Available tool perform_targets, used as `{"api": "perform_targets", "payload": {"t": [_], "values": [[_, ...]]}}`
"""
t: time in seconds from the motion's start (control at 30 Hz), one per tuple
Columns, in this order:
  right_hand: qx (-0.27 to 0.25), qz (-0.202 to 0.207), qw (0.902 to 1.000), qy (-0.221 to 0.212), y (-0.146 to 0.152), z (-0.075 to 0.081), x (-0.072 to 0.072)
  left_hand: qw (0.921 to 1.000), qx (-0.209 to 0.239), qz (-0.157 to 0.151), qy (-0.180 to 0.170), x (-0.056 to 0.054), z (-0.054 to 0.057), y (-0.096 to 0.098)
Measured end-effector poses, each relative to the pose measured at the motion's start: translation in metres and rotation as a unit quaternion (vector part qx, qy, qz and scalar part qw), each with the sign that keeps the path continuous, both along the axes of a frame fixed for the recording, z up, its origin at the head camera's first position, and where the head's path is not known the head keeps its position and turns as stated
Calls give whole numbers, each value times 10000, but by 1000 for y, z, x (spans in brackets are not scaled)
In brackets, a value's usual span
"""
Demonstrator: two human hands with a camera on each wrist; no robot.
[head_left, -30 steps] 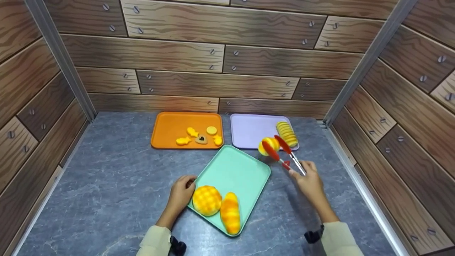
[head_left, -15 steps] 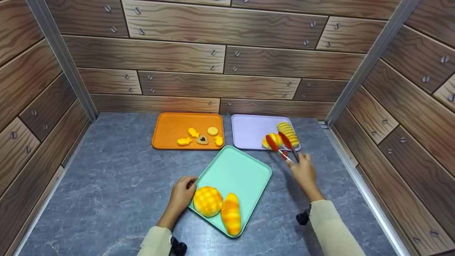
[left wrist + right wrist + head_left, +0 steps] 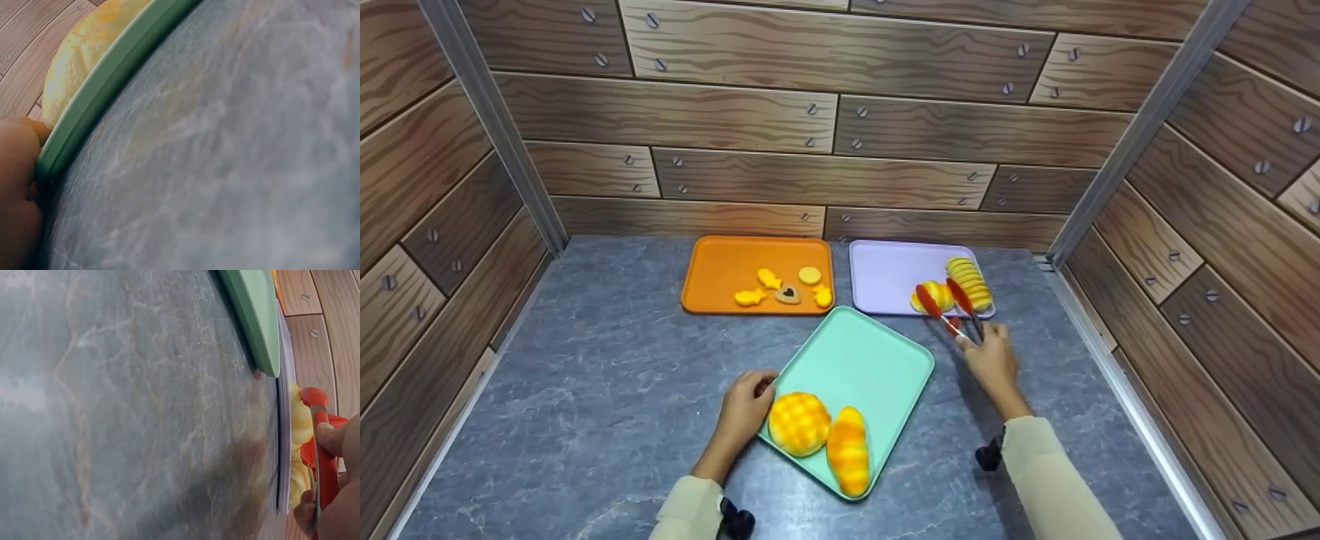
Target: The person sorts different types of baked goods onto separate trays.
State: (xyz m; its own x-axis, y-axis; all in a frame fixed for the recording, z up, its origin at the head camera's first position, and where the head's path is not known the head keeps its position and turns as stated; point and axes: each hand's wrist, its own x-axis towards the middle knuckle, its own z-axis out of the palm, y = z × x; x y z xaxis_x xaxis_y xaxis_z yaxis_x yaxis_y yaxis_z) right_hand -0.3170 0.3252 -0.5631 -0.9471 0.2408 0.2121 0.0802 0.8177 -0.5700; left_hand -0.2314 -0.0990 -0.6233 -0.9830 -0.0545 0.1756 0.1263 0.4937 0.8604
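My right hand (image 3: 994,367) grips a pair of red-tipped tongs (image 3: 960,327), whose tips straddle a small yellow-orange striped bread roll (image 3: 938,291). This roll is at the front right of the lilac tray (image 3: 885,270), beside a long ridged yellow roll (image 3: 969,283). In the right wrist view, the tongs (image 3: 326,461) reach over the tray's rim (image 3: 286,439). My left hand (image 3: 746,405) pinches the left edge of the mint-green tray (image 3: 862,367), thumb at the rim in the left wrist view. On that tray lie a round crosshatched bun (image 3: 799,424) and an elongated bread (image 3: 848,450).
An orange tray (image 3: 727,262) at the back left bears several small cookies, one heart-shaped (image 3: 788,295) and some fish-shaped. Wood-patterned walls (image 3: 750,120) enclose the grey marbled tabletop (image 3: 600,360) at the back and both sides. The mint tray's far corners come close to both back trays.
My right hand has moved the tongs and striped roll from the lilac tray's front edge onto the tray, and drawn slightly left. The left hand and mint tray stay put.
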Motion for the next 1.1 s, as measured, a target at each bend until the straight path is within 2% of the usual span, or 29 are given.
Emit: {"api": "perform_targets", "payload": {"t": [0.33, 0.57, 0.7, 0.87, 1.1], "values": [[-197, 43, 9997, 151, 1, 1, 11, 10000, 17, 43, 27, -1, 1, 0], [-544, 288, 9978, 251, -8, 11, 40, 10000, -83, 2, -29, 0, 1, 0], [-822, 586, 9940, 432, -18, 15, 60, 10000, -59, 26, 3, -1, 1, 1], [-956, 1171, 9868, 573, -32, 17, 80, 10000, -53, 39, 14, -1, 0, 0], [-1063, 1869, 9764, 184, -50, 25, 105, 10000, -34, 12, -8, 0, 1, 1]]}}
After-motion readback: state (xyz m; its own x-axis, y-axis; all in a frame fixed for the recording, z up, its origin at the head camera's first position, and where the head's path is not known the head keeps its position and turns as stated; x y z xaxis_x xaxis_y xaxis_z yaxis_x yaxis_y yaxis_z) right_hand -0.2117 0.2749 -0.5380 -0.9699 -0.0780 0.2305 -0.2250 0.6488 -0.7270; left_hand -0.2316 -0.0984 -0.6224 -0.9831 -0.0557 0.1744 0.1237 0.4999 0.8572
